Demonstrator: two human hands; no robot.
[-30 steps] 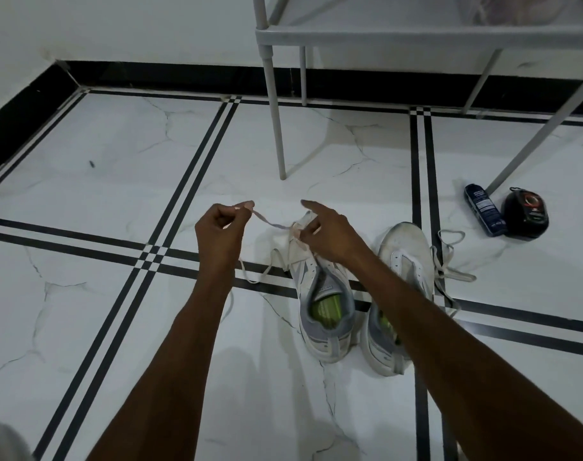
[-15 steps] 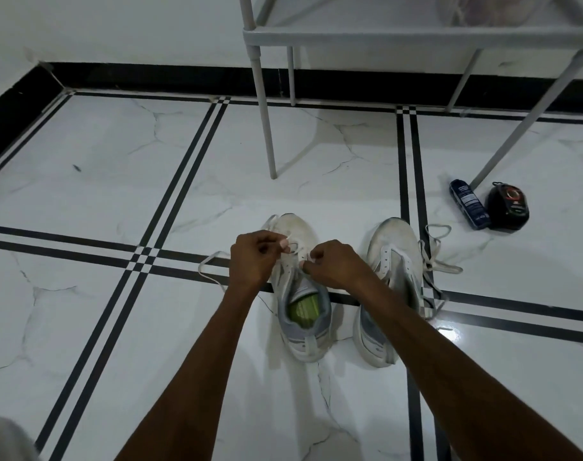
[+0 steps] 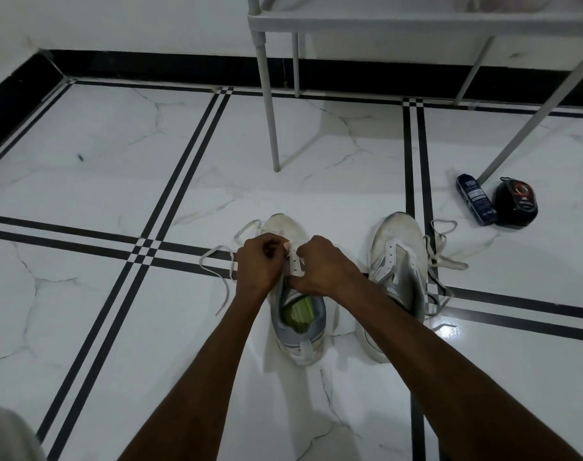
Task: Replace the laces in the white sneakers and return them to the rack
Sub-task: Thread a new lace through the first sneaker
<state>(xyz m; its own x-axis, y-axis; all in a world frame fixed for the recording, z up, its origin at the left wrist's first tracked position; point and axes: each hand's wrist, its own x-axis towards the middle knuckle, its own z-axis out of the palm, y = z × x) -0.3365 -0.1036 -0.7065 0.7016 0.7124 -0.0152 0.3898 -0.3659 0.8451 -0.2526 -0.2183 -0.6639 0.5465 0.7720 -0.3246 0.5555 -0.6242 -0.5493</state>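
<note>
Two white sneakers stand side by side on the tiled floor, toes pointing away from me. Over the eyelets of the left sneaker [image 3: 296, 327], which has a green insole, my left hand [image 3: 258, 264] pinches the white lace [image 3: 217, 261]. That lace loops out onto the floor to the left. My right hand [image 3: 323, 264] grips the sneaker's eyelet flap beside it. The right sneaker [image 3: 396, 257] stands untouched, with a loose lace [image 3: 441, 257] trailing along its right side.
A white shoe rack [image 3: 416, 18] stands at the far wall, its legs [image 3: 270, 104] reaching the floor just beyond the sneakers. A dark blue tube [image 3: 473, 199] and a round black case [image 3: 515, 202] lie by the rack's right leg.
My left hand, which held the lace stretched out to the left a second ago, has come back to the sneaker's eyelets beside my right hand. The lace now lies slack on the floor.
</note>
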